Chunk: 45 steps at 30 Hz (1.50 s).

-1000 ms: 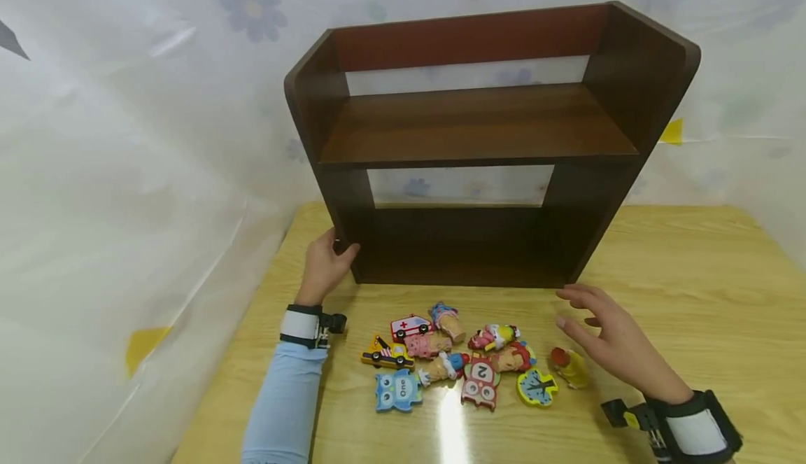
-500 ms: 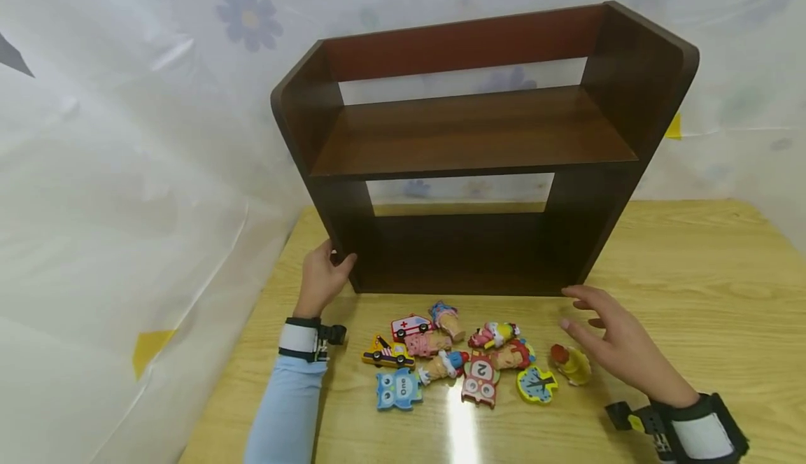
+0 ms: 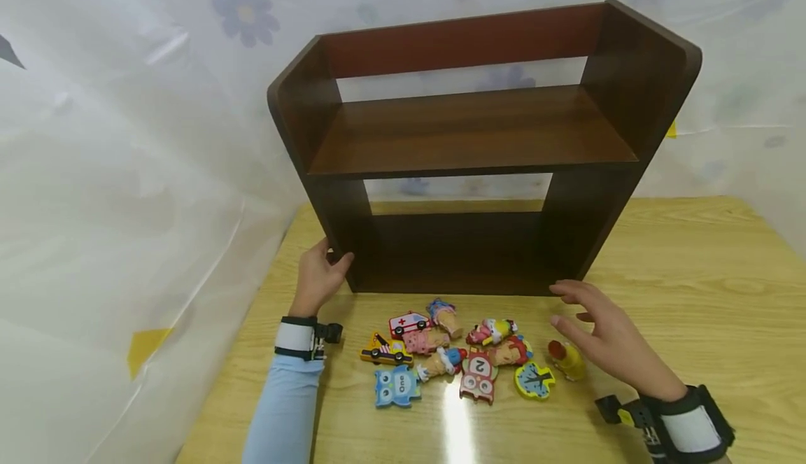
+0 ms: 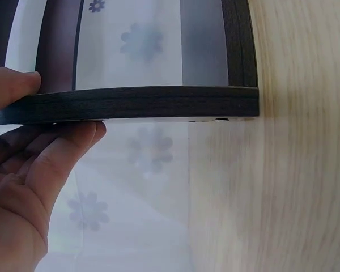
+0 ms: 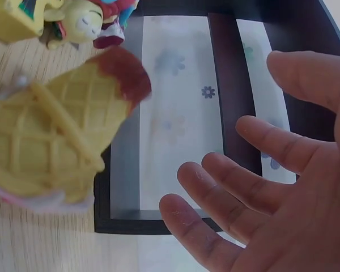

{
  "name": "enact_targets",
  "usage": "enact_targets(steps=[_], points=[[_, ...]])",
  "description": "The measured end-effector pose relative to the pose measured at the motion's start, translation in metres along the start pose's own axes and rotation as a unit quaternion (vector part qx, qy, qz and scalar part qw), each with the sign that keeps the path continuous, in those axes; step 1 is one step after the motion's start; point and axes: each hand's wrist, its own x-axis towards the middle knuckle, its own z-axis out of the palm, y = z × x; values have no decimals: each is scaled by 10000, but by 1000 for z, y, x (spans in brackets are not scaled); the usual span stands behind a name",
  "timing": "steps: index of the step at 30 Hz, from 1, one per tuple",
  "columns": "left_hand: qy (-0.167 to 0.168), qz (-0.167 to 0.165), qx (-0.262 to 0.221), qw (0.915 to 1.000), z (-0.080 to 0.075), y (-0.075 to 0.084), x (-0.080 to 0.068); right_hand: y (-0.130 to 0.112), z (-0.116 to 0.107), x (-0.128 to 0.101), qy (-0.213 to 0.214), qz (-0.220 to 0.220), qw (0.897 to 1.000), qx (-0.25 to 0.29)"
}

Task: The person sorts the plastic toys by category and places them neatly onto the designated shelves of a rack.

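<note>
A dark brown two-tier wooden shelf (image 3: 472, 135) stands on the table. My left hand (image 3: 315, 278) grips its left side panel low down; in the left wrist view the thumb (image 4: 14, 88) lies on one face of the panel (image 4: 153, 103) and the fingers on the other. My right hand (image 3: 613, 341) hovers by the shelf's lower right corner, fingers spread and holding nothing. Beneath it lies a yellow waffle-cone toy (image 3: 569, 361), large in the right wrist view. Whether the right fingertips touch the shelf cannot be told.
Several small toys lie before the shelf, among them a blue owl (image 3: 397, 387), a red owl (image 3: 478, 376), a tow truck (image 3: 386, 350), an ambulance (image 3: 409, 324) and a tree piece (image 3: 534, 381). Bare wood table (image 3: 693, 275) extends rightward. White flowered sheeting (image 3: 157, 170) hangs behind and left.
The shelf has come slightly toward me, mostly at its left side, with my left hand on it. Its bottom edge now sits closer to the toys. My right hand has barely shifted.
</note>
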Motion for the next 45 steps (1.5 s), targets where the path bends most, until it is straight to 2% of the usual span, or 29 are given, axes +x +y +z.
enact_targets(steps=[5,13,23,28,36,45], points=[[26,-5,-27,10000,3,3,-1,-1,0,0,-96,68,9999,-1],[10,-183,-108,9998,9,12,-8,-2,-1,4,-104,-163,9998,-88],[3,-75,-105,9999,9,11,-5,-5,0,10,-329,-58,9994,-28],[-129,-108,-109,9998,8,12,-5,-8,-2,10,-385,-57,9992,11],[-213,-344,-218,9989,8,12,-5,-10,-3,8,-497,-96,9987,-81],[-190,-316,-320,9988,10,13,-6,-10,-4,4,-482,-94,9988,-75]])
